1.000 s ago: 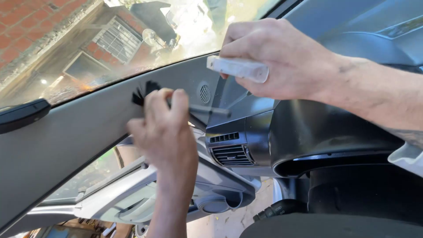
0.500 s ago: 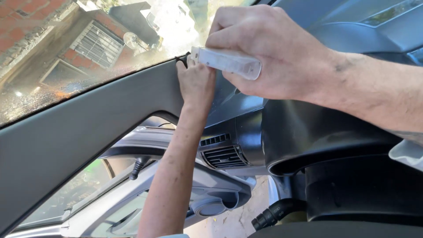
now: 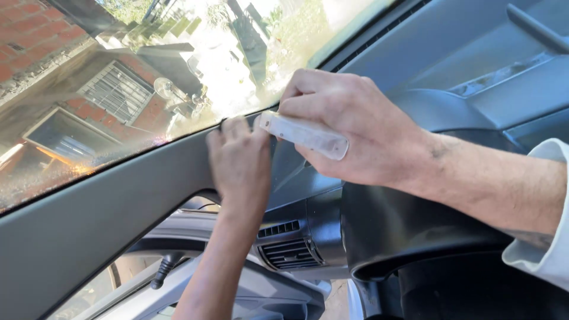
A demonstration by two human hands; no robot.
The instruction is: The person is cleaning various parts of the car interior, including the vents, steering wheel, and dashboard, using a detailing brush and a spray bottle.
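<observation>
The right hand (image 3: 355, 133) grips a white plastic tool (image 3: 303, 135) — long axis slanting down-right — its tip touching the left hand (image 3: 240, 163), pressed on the grey pillar trim (image 3: 101, 219) (fingers hidden, grip unclear).

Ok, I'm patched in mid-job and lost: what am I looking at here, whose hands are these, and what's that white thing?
This is one view, from a camera worn on a person's head, tilted, inside a car. Both bare hands are that person's own. The right hand grips a flat white plastic tool, one end pointing at the spot where the grey pillar trim meets the windshield. The left hand reaches up from below, fingertips pressed at that same edge; whether it holds anything is hidden. Below sit the dark dashboard and its air vent. Through the glass, a brick building shows.
</observation>
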